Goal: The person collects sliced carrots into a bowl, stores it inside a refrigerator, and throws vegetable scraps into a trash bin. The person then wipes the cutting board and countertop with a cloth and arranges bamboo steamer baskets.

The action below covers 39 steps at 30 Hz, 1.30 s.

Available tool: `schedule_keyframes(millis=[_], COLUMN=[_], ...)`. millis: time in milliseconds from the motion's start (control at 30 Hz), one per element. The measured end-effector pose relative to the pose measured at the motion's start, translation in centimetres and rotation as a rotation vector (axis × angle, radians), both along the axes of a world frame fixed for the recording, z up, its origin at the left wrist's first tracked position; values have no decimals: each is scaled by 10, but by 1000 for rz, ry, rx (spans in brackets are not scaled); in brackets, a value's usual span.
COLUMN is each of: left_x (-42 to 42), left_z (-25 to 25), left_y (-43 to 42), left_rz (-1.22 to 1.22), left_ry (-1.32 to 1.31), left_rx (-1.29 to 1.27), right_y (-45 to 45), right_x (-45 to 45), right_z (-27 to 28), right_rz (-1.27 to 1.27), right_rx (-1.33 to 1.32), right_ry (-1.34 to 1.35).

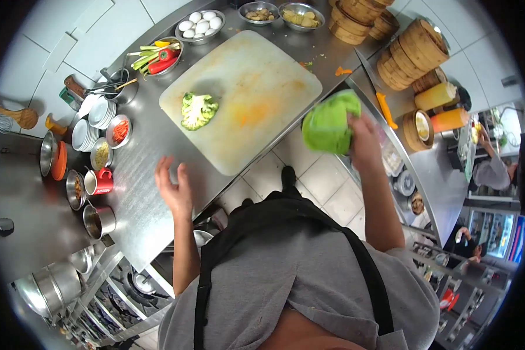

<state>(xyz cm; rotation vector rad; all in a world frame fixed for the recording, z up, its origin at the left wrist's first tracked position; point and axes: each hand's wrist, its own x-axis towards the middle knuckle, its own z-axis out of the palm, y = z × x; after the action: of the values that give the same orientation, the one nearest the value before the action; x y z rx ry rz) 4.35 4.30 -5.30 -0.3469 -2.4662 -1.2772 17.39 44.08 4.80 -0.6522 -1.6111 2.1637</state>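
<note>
My right hand (367,140) is closed on the edge of a lime-green bowl (326,125), tilted beside the right corner of the cutting board. My left hand (173,185) hovers over the steel counter with its fingers apart, holding nothing. A white cutting board (274,70) with orange stains lies between the hands. On its left part rests a cut piece of broccoli (198,111), pale stem showing. To the right lies a knife with an orange handle (385,111).
Bowls of eggs (200,26) and peppers (160,58) stand at the back left. Stacked white dishes (86,135), a red mug (103,181) and a steel pot (99,220) line the left. Bamboo steamers (414,52) stand right, near an open compartment with containers (403,182). Other people work far right.
</note>
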Motion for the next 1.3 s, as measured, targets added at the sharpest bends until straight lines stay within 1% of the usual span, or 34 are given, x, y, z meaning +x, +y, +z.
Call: schedule_keyframes(millis=[67, 100, 133, 167, 200, 267, 300, 333, 367, 467, 533, 567, 600, 633, 767, 800, 867, 900, 967, 1000, 1067, 1133, 1167, 1200, 1233, 1267, 1300], left_x=[9, 12, 18, 21, 23, 27, 26, 26, 25, 24, 26, 26, 27, 27, 25, 22, 24, 24, 24, 24, 24, 25, 25, 27, 28, 29, 30], left_z=[-14, -25, -36, -41, -39, -35, -37, -34, -33, -29, -30, -29, -29, -29, -31, -30, -33, -32, -33, -34, -34, -34, -33, -34, -35, -34, -32], left_y=[-2, 0, 1, 5, 13, 29, 29, 31, 34, 39, 40, 40, 41, 41, 43, 41, 42, 42, 41, 40, 40, 40, 41, 42, 44, 45, 45], left_rz=[155, 165, 219, 273, 281, 298, 315, 318, 327, 335, 342, 349, 361, 372, 366, 348, 363, 354, 352, 361, 355, 363, 365, 357, 384, 406, 394], left_ry=[-94, -87, -112, -136, -132, 10, 3, -15, -20, -60, -30, -41, -46, -52, -32, -36, -41, -28, -27, -25, -25, -42, -37, -53, 19, 89, 215], left_rx=[-108, -108, -173, -237, -240, -542, -526, -495, -500, -519, -516, -501, -510, -509, -548, -555, -535, -545, -537, -534, -527, -525, -523, -530, -549, -574, -693], right_y=[34, 47, 58, 71, 85, 108, 121, 132, 141, 137, 144, 147, 142, 141, 158, 162, 170, 173, 177, 176, 188, 206, 223, 236, 251, 272, 292], right_x=[-49, -77, -105, -135, -166, -211, -228, -244, -259, -281, -306, -321, -327, -325, -322, -311, -272, -246, -192, -165, -141, -124, -129, -141, -157, -176, -192], right_z=[26, 36, 40, 30, 16, -7, -31, -59, -74, -76, -94, -110, -109, -105, -110, -110, -112, -119, -119, -107, -97, -97, -100, -94, -88, -97, -111], right_rz=[24, 4, -18, -12, -4, 108, 117, 169, 223, 245, 311, 348, 384, 393, 474, 470, 520, 505, 517, 538, 549, 589, 468, 391, 314, 251, 189], right_rx=[72, 92, 106, 172, 240, 754, 750, 899, 1050, 1121, 1144, 1264, 1383, 1492, 1509, 1498, 1485, 1463, 1402, 1396, 1393, 1150, 1053, 1134, 1210, 1386, 1560], right_ry=[124, 136, 143, 139, 136, -198, -197, -244, -288, -253, -273, -370, -465, -503, -381, -399, -305, -242, -272, -303, -339, -305, -166, -268, -369, -393, -420])
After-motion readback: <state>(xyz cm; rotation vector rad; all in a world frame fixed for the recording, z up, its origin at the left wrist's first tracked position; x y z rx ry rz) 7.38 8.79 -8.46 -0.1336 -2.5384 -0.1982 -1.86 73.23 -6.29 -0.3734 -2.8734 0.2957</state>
